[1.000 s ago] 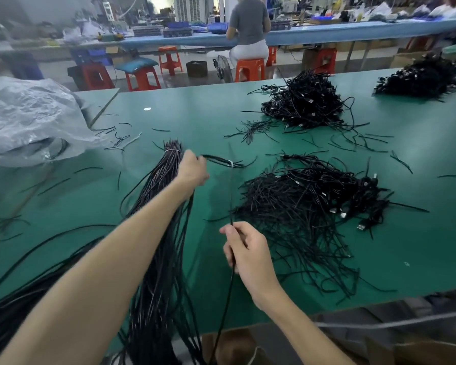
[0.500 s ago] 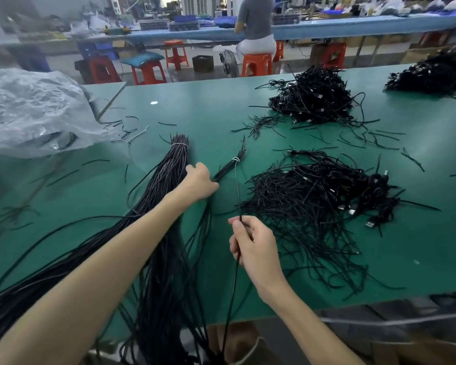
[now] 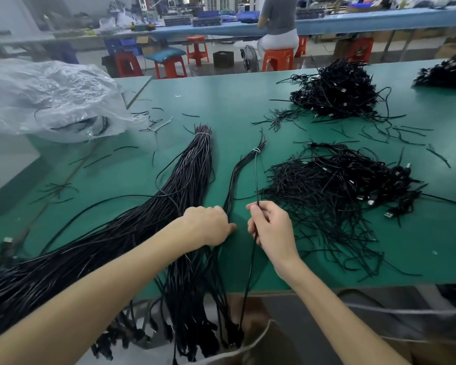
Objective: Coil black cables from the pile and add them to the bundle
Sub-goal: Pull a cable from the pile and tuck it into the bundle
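Green tabletop [image 3: 248, 101]: our left grip [image 3: 208, 225] slid back, holding the slim tied black bundle [image 3: 241, 164] beside our right grip [image 3: 271, 227], pinching one black cable [image 3: 256, 180] to add.

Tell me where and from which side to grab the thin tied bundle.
Grip the thin tied bundle just below its white tie, from above-left. There the strands are bound tight and lie flat on the table, bare on that side; a single cable runs along the right, and past the tie they fan loose.
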A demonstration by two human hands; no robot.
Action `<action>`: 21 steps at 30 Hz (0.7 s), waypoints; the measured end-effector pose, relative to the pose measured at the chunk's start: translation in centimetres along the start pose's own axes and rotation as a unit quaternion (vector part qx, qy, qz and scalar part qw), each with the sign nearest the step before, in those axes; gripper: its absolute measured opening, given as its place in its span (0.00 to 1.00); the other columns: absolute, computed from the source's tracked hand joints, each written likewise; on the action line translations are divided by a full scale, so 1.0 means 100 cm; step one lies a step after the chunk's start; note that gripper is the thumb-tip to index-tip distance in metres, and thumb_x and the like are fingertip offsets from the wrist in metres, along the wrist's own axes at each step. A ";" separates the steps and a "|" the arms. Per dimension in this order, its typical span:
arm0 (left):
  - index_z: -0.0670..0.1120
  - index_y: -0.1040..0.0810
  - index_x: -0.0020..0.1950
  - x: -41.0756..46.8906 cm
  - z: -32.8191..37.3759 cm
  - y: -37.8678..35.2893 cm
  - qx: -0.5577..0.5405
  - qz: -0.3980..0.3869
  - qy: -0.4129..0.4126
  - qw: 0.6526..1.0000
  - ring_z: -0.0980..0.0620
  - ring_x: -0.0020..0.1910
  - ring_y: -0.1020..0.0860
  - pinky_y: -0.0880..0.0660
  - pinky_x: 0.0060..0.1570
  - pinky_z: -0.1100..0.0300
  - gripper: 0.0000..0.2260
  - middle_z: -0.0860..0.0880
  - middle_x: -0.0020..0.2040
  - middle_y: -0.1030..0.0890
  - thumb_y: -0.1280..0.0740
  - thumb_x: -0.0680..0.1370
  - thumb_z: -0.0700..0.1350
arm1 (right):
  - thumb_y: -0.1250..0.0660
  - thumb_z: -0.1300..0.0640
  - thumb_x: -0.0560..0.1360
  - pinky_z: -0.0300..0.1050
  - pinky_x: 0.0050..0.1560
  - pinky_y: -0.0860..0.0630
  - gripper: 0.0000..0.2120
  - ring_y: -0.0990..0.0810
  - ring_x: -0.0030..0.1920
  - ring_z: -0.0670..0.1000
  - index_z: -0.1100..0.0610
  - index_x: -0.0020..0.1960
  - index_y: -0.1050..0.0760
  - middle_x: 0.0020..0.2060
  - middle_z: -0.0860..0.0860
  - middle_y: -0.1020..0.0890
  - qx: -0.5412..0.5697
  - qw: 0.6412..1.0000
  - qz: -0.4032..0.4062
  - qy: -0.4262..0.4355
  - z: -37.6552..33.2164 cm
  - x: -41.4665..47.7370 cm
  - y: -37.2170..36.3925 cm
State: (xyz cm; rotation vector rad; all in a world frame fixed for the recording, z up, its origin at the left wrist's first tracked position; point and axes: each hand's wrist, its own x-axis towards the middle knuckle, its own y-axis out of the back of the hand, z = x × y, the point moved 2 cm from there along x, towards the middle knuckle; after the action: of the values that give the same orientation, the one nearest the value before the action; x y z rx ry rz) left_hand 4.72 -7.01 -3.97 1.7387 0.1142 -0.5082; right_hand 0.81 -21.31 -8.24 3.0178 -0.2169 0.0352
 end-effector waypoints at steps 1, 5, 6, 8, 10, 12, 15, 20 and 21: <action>0.42 0.28 0.58 0.000 0.003 0.000 0.004 -0.002 -0.009 1.000 0.40 0.52 0.23 0.32 0.47 0.52 0.12 0.44 0.55 0.22 0.44 0.87 0.50 | 0.38 0.54 0.84 0.43 0.29 0.28 0.09 0.26 0.28 0.46 0.53 0.50 0.21 0.28 0.46 0.20 -0.005 1.000 0.002 -0.001 0.000 0.000 0.000; 0.44 0.33 0.46 -0.003 0.008 0.008 -0.035 0.011 -0.016 0.999 0.44 0.39 0.28 0.33 0.43 0.52 0.07 0.45 0.46 0.27 0.44 0.84 0.40 | 0.38 0.53 0.84 0.46 0.31 0.28 0.09 0.25 0.29 0.47 0.51 0.50 0.21 0.29 0.46 0.19 -0.021 1.000 0.009 -0.002 0.000 0.001 -0.001; 0.44 0.34 0.44 -0.002 0.007 0.015 -0.054 0.024 -0.011 0.998 0.46 0.37 0.28 0.33 0.42 0.53 0.09 0.45 0.45 0.26 0.44 0.84 0.39 | 0.38 0.53 0.84 0.46 0.32 0.29 0.09 0.25 0.29 0.47 0.51 0.49 0.21 0.29 0.46 0.19 -0.024 1.000 0.010 -0.002 0.000 0.002 -0.001; 0.43 0.31 0.43 0.004 0.004 0.033 -0.111 0.067 -0.007 0.992 0.43 0.40 0.24 0.31 0.42 0.53 0.10 0.42 0.48 0.24 0.45 0.84 0.38 | 0.39 0.52 0.85 0.47 0.32 0.29 0.10 0.25 0.30 0.48 0.52 0.49 0.21 0.30 0.48 0.20 -0.027 1.000 0.012 -0.001 0.000 0.002 -0.001; 0.42 0.30 0.41 0.015 -0.002 0.059 -0.215 0.117 -0.011 0.970 0.39 0.47 0.24 0.33 0.45 0.55 0.14 0.42 0.45 0.22 0.46 0.86 0.39 | 0.39 0.51 0.85 0.46 0.31 0.29 0.10 0.26 0.29 0.48 0.53 0.50 0.21 0.29 0.47 0.21 -0.016 1.000 0.007 0.000 0.000 0.001 -0.001; 0.45 0.34 0.35 0.032 -0.012 0.086 -0.321 0.170 0.004 0.932 0.43 0.46 0.29 0.35 0.46 0.56 0.19 0.48 0.36 0.29 0.47 0.87 0.41 | 0.39 0.51 0.85 0.44 0.28 0.30 0.10 0.27 0.28 0.48 0.52 0.51 0.22 0.28 0.47 0.21 0.004 1.000 0.001 -0.002 -0.001 0.000 0.000; 0.46 0.36 0.35 0.065 -0.028 0.109 -0.409 0.240 0.031 0.880 0.44 0.45 0.29 0.34 0.45 0.55 0.20 0.49 0.34 0.32 0.47 0.87 0.43 | 0.39 0.51 0.85 0.44 0.28 0.31 0.10 0.28 0.28 0.48 0.52 0.52 0.21 0.28 0.46 0.22 0.010 1.000 0.001 -0.007 -0.001 0.000 0.001; 0.36 0.28 0.53 0.104 -0.034 0.061 -0.409 0.220 0.082 0.882 0.42 0.47 0.28 0.35 0.44 0.55 0.14 0.38 0.52 0.23 0.46 0.87 0.46 | 0.39 0.51 0.85 0.44 0.30 0.30 0.09 0.27 0.29 0.47 0.51 0.52 0.21 0.28 0.46 0.22 0.013 1.000 0.014 0.002 0.000 0.002 0.001; 0.36 0.28 0.57 0.108 -0.032 0.044 -0.368 0.204 0.081 0.904 0.40 0.49 0.25 0.34 0.46 0.54 0.15 0.37 0.56 0.21 0.47 0.87 0.47 | 0.39 0.51 0.85 0.45 0.30 0.30 0.09 0.27 0.29 0.47 0.51 0.52 0.21 0.28 0.47 0.22 0.014 1.000 0.017 0.002 0.001 0.002 0.001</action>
State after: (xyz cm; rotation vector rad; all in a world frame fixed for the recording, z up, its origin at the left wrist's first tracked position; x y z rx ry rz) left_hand 16.82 -7.14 -3.74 1.0089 0.0456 0.0105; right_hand 0.98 -21.47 -8.29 3.0421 -0.2703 0.0475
